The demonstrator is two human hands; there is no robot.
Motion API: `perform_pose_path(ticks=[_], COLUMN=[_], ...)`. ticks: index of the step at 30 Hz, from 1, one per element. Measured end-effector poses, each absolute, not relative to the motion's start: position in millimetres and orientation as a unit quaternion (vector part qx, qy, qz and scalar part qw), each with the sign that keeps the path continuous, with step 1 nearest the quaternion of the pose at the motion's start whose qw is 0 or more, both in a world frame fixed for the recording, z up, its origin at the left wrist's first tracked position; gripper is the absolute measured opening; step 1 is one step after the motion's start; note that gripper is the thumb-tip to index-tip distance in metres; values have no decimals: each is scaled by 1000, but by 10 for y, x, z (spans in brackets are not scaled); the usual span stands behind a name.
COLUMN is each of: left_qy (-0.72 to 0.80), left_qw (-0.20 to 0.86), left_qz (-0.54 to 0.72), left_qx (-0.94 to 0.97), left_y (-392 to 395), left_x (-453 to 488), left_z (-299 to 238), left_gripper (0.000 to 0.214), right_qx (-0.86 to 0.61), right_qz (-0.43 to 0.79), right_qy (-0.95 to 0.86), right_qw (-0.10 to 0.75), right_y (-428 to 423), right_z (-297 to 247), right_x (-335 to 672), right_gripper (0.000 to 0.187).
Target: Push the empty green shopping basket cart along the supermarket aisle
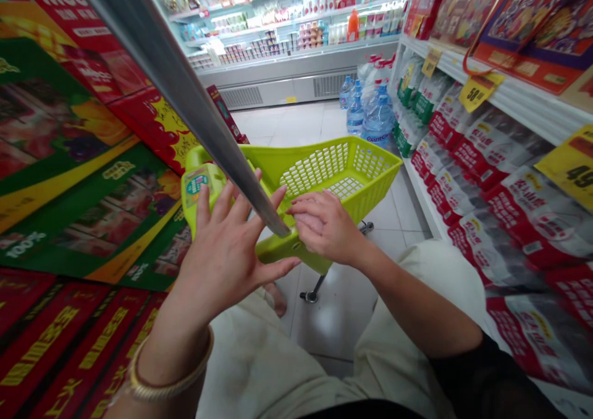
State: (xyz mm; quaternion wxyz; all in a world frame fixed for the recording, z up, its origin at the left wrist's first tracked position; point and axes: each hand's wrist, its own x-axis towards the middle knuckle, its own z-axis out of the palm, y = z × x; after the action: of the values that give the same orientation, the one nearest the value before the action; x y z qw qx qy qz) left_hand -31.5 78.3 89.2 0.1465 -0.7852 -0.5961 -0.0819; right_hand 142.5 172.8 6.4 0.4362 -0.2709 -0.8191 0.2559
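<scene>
A lime-green wheeled shopping basket (370,165) stands on the aisle floor in front of me. Its grey metal pull handle (185,91) slants up from the near rim to the top left. My left hand (227,252) is open with fingers spread, just left of the handle's base and close to a green bottle (197,187) with a label at the basket's near left corner. My right hand (324,224) rests on the basket's near rim by the handle's base, fingers curled down over the edge.
Stacked red and green gift cartons (78,159) line the left side. Shelves of packaged goods with yellow price tags (477,88) run along the right. Large water bottles (373,113) stand on the tiled floor beyond the basket. A refrigerated case (296,29) closes the aisle's far end.
</scene>
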Motion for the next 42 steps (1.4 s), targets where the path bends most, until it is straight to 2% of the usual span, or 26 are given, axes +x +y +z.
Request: perform_pose_path(ticks=[9, 14, 21, 25, 37, 42], left_qy=[-586, -592, -597, -608, -604, -597], left_qw=[155, 153, 152, 147, 117, 143], left_qz=[-75, -82, -65, -72, -90, -120], left_qx=[-792, -787, -785, -777, -783, -780], left_y=[774, 817, 822, 847, 956, 980], left_x=[-425, -523, -509, -548, -658, -707], left_z=[951, 930, 947, 951, 976, 970], left_gripper=[75, 85, 81, 81, 74, 77], right_qx=[-371, -420, -327, -336, -474, -532], right_qz=[270, 252, 248, 255, 215, 211], right_qy=[-795, -783, -814, -809, -752, -725], right_qw=[397, 383, 410, 410, 404, 384], right_y=[2123, 2138, 1771, 1782, 2325, 2503], right_z=[-128, -147, -33, -42, -329, -398], right_x=[1628, 1662, 1435, 1406, 1776, 1971], right_gripper=[21, 22, 24, 22, 23, 23])
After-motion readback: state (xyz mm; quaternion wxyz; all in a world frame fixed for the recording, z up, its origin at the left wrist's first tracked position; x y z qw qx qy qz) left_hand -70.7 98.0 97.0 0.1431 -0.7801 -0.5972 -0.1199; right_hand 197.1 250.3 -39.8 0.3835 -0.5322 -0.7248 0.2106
